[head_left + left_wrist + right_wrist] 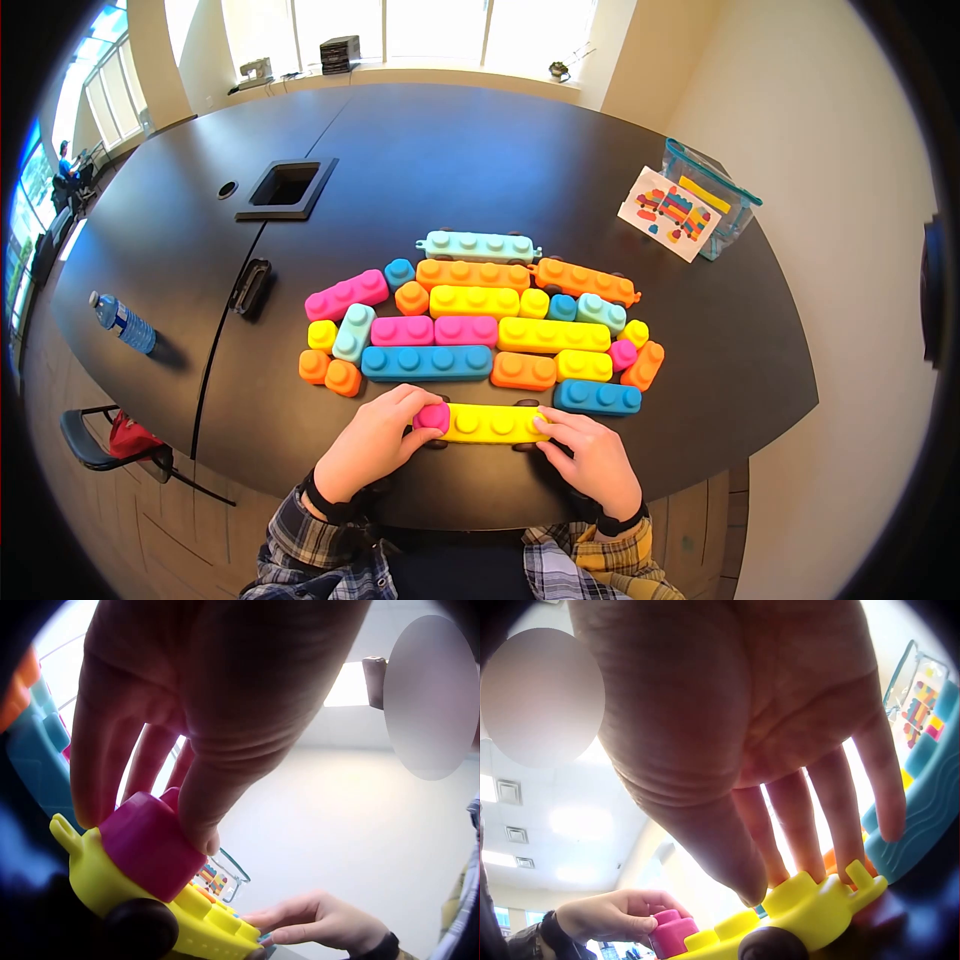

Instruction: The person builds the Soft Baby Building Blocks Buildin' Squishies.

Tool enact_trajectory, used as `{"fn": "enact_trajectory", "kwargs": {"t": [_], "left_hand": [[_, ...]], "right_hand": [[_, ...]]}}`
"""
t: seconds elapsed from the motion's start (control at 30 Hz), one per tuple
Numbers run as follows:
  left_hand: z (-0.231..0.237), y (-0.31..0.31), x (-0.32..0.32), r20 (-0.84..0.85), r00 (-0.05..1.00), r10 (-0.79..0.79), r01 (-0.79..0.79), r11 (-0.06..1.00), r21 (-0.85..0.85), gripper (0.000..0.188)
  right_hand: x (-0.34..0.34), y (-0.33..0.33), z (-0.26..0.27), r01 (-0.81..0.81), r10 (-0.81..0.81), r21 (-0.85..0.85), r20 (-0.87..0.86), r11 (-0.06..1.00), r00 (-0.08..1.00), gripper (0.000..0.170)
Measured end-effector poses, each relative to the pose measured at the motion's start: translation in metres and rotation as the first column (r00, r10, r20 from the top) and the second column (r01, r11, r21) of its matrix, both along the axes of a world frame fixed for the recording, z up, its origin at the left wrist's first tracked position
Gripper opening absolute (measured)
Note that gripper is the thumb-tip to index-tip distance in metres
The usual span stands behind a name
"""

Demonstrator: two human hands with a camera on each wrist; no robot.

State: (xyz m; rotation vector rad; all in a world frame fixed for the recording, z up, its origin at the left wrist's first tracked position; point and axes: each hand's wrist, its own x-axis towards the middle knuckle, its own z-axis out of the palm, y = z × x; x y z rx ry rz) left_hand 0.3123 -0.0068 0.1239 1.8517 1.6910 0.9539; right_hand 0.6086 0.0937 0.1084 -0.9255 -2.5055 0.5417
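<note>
A long yellow wheeled toy block base (492, 424) with round studs and dark wheels stands near the table's front edge. At its left end sits a small magenta block (432, 418), pinched between the thumb and fingers of my left hand (375, 440). In the left wrist view the magenta block (154, 844) covers the stud beside the yellow hitch. My right hand (595, 462) grips the base's right end, thumb in front and fingers behind. The right wrist view shows that thumb and the fingertips around the end stud of the yellow base (799, 896).
Behind the hands lie several coloured blocks, including a long blue block (427, 363), and a light-blue wheeled base (480, 246). A picture card (668, 213) leans on a clear zip bag (735, 200) at the right. A water bottle (124, 322) stands at the left.
</note>
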Motion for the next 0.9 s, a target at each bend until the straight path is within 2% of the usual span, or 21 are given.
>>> {"fn": "enact_trajectory", "kwargs": {"t": [0.57,0.63,0.7,0.73,0.77,0.8,0.83,0.9], "left_hand": [[-0.001,0.000,0.000,-0.037,0.999,0.024,-0.025,1.000,-0.014,0.034],[0.004,0.002,-0.013,-0.079,0.993,-0.084,0.086,0.996,0.022,0.038],[0.015,0.005,-0.035,-0.073,0.997,0.023,-0.023,1.000,0.011,0.046],[0.028,0.007,-0.046,-0.138,0.984,0.113,-0.117,0.993,-0.021,0.050],[0.036,0.014,-0.060,-0.053,0.977,0.205,-0.207,0.978,-0.022,0.049],[0.022,0.027,-0.087,-0.116,0.962,0.246,-0.233,0.965,0.118,0.046],[0.020,0.038,-0.108,-0.144,0.947,0.286,-0.264,0.952,0.156,0.037],[0.002,0.054,-0.155,-0.406,0.851,0.333,-0.338,0.939,0.061,0.038]], "right_hand": [[-0.001,-0.001,0.005,0.014,-0.014,0.012,0.022,1.000,1.000,0.027],[0.000,0.001,0.006,0.005,-0.007,0.036,0.058,0.999,0.998,0.027],[0.001,0.002,0.007,0.000,-0.003,0.040,0.056,0.999,0.998,0.028],[0.001,0.003,0.008,0.003,-0.005,0.041,0.054,0.999,0.999,0.029],[0.001,0.003,0.009,0.002,-0.004,0.042,0.054,0.999,0.999,0.029],[0.000,0.002,0.011,0.003,-0.004,0.044,0.036,0.999,0.999,0.030],[0.000,0.001,0.012,0.003,-0.004,0.045,0.018,0.999,1.000,0.031],[-0.001,-0.001,0.014,-0.007,0.007,0.038,-0.003,0.999,1.000,0.032]]}}
